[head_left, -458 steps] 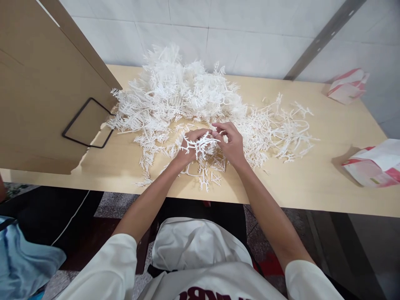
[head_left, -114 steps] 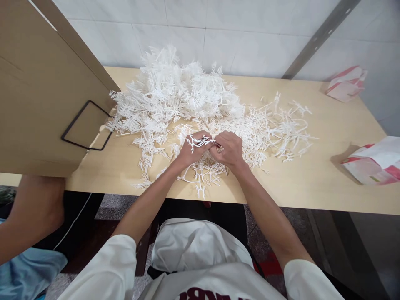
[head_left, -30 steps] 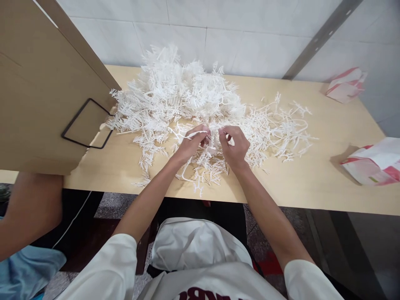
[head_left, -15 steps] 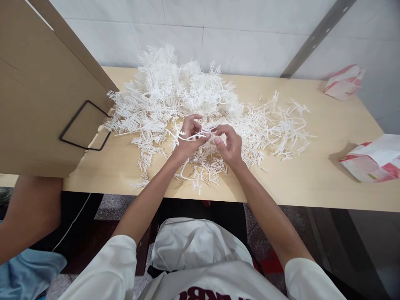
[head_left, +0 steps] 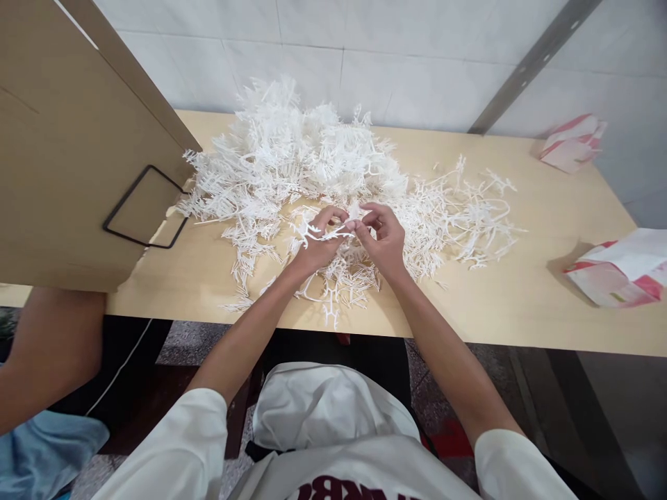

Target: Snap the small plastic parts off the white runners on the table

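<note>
A white branched plastic sprue (head_left: 306,230) lies across my left hand (head_left: 319,244), whose fingers are closed on it. My right hand (head_left: 384,237) pinches at the sprue's right end, thumb and forefinger close to the left fingertips. What exactly sits between the right fingertips is too small to make out. Beneath and around both hands spread many thin white plastic pieces (head_left: 359,278). Behind them rises a tall heap of white branched plastic parts (head_left: 313,146). Another white sprue (head_left: 331,305) lies near the table's front edge, below my left hand.
Tangled sprues (head_left: 479,215) lie to the right. At the left stands a cardboard panel (head_left: 104,139) with a black wire frame (head_left: 146,208) by it. Two red-and-white paper bags, one nearer (head_left: 620,271) and one farther (head_left: 573,142), are at the right. Another person's arm (head_left: 57,354) shows at the left.
My fingers have drawn together, and the right fingertips now meet the left ones at the sprue. My left hand has turned slightly and moved a little right. The view has shifted slightly.
</note>
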`<state>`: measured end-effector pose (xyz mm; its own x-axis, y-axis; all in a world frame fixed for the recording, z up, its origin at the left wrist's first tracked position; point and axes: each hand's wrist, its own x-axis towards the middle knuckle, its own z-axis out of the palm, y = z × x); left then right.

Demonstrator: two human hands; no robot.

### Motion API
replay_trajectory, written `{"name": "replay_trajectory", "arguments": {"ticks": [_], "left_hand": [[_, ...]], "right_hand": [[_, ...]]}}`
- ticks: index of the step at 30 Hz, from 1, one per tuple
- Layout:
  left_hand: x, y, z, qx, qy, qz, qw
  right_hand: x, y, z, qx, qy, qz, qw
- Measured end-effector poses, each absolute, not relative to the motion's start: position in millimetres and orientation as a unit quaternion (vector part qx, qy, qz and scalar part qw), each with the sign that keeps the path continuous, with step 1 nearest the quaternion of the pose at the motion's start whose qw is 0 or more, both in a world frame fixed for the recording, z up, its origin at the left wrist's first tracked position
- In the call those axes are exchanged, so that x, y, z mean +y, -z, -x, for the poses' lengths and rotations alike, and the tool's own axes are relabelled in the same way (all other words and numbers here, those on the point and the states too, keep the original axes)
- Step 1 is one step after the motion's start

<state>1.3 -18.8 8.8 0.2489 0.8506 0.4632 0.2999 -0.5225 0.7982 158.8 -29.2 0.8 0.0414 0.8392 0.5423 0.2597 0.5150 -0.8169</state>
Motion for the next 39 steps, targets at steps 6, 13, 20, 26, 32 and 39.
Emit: {"name": "replay_trajectory", "arguments": {"ticks": [6, 13, 20, 26, 32, 39], "left_hand": [[-22.2, -9.8, -1.8, 0.424, -0.427, -0.749, 0.278], [-21.5, -7.8, 0.1, 0.433, -0.414, -0.756, 0.262], [-22.0, -11.1, -1.8, 0.414, -0.399, -0.751, 0.326], [-15.3, -5.2, -0.1, 0.386, -0.420, -0.711, 0.411], [-17.5, -4.9, 1.6, 0.337, -0.405, -0.699, 0.483], [-22.7, -9.7, -2.7, 0.422, -0.406, -0.677, 0.446]], "right_hand": [[-25.9, -0.9, -160.1, -0.633, -0.288, 0.428, 0.578], [-28.7, -0.3, -156.5, -0.631, -0.294, 0.442, 0.566], [-28.9, -0.5, -159.0, -0.647, -0.294, 0.457, 0.535], [-29.6, 1.2, -155.6, -0.646, -0.309, 0.469, 0.517], [-25.2, -3.5, -158.0, -0.591, -0.438, 0.424, 0.528], [-21.2, -2.7, -157.9, -0.559, -0.435, 0.433, 0.557]]}}
